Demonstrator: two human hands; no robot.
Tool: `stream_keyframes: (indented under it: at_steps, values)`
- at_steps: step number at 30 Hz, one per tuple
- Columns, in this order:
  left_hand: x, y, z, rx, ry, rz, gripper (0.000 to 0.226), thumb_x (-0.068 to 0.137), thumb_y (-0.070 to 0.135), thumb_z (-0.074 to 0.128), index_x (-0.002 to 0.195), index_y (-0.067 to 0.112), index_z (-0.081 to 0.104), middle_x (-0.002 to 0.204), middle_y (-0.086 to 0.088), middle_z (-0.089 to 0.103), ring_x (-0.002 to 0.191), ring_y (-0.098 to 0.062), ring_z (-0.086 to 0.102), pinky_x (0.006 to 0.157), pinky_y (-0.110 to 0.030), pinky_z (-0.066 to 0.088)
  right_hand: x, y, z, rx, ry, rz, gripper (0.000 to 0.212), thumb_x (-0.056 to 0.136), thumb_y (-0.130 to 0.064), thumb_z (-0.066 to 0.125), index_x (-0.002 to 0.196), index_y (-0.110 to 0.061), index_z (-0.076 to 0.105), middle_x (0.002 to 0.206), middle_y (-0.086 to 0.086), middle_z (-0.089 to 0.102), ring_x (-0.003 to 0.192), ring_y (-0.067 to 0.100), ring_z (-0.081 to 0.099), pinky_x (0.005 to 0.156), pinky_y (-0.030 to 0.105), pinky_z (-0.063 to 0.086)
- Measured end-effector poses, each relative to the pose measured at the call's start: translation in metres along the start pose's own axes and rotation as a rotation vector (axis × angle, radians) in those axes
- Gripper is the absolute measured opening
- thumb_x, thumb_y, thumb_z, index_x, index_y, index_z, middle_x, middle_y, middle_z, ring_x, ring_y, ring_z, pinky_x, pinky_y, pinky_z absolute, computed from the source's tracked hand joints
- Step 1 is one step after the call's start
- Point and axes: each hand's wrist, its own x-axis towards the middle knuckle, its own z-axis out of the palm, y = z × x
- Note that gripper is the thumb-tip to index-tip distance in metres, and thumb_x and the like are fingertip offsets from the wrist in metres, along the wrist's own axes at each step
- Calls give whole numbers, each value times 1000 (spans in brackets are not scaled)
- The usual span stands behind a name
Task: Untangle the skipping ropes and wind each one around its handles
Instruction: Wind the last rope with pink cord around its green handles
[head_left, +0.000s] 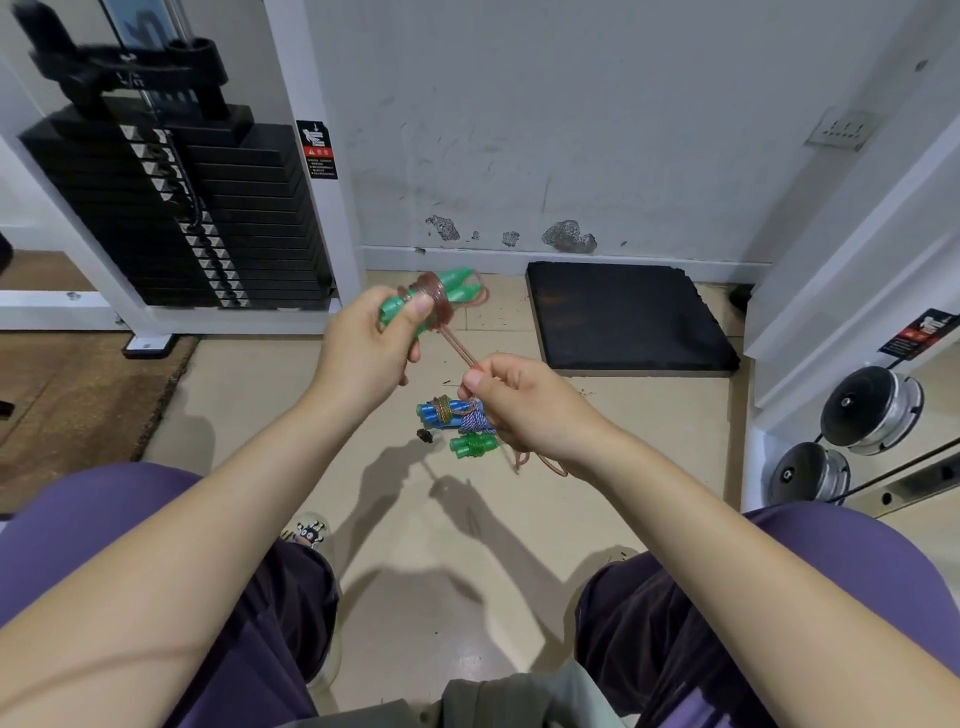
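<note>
Gripping green handles (415, 306), brown rope (460, 353)

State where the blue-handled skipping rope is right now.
In the head view, the blue-handled skipping rope lies on the floor, centre frame, beside the right hand and the green handles.

You are sitting over a beige floor (270, 395). A bundle of blue handles (441, 414) wound with rope is lying on it, touching a pair of green handles (474, 446) just beside it. A small dark object (424, 435) is resting near them. A black mat (626, 314) is lying against the wall, and a brown carpet (78, 400) is covering the left side.
</note>
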Motion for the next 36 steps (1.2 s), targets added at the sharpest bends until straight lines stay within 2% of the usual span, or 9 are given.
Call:
stream_keyframes:
  at_steps: [4,7,14,19,23,27,29,33,36]
  values:
    - [-1,-7,5,305,-93,54,30,93,38,63,82,11,60,60,-6,63,49,-20,51,60,-40,51,0,-2,-4,-279,26,-80,19,99,-24,55,87,-12,64,53,-13,54,48,-3,47,50,14,33]
    - [-2,-7,5,341,-203,19,28,91,39,65,84,12,62,65,-11,64,51,-23,49,62,-43,51,-2,0,-12,-391,39,-137,22,97,-28,58,85,-12,68,73,3,64,63,13,53,61,30,41]
    - [-15,5,7,247,-689,-66,21,97,30,58,91,11,61,61,-3,54,51,-18,48,53,-40,56,-2,-3,-33,-447,209,-290,17,86,-25,73,72,-18,69,74,-7,59,73,10,54,67,26,42]
    - [-18,10,5,270,-820,3,18,98,30,57,82,22,59,63,-1,55,56,-19,53,55,-40,57,1,1,-36,-464,229,-259,34,77,-35,81,65,-11,60,68,-4,57,63,10,49,60,28,39]
    - [-23,13,3,237,-830,23,17,97,29,59,85,17,59,65,-1,56,55,-16,52,55,-36,56,5,3,-40,-389,186,-194,36,75,-36,82,66,-12,58,56,-8,50,52,4,42,54,23,36]
    - [-25,15,-1,202,-826,39,15,97,28,59,89,15,59,70,-4,59,53,-10,52,54,-32,52,6,3,-43,-236,25,-131,20,85,-34,74,93,-18,66,77,3,63,67,7,56,67,27,48]
    - [-26,14,-2,186,-814,40,17,97,31,60,93,14,59,75,-8,62,54,-12,52,54,-32,50,3,3,-41,-228,-69,-81,26,92,-40,64,94,-15,71,83,5,68,73,9,59,72,30,48]
    - [-27,15,-4,184,-844,-34,25,93,38,60,96,13,59,86,-13,68,59,-16,58,58,-33,50,1,1,-38,-230,-99,-51,38,93,-43,61,85,-8,73,64,-6,58,56,4,45,56,19,35]
    - [-28,19,-4,182,-842,-99,29,93,34,65,98,7,60,80,-8,71,59,-19,61,57,-33,49,-1,1,-36,-183,-119,-52,38,92,-40,63,86,-5,73,63,-6,60,54,3,46,52,15,35]
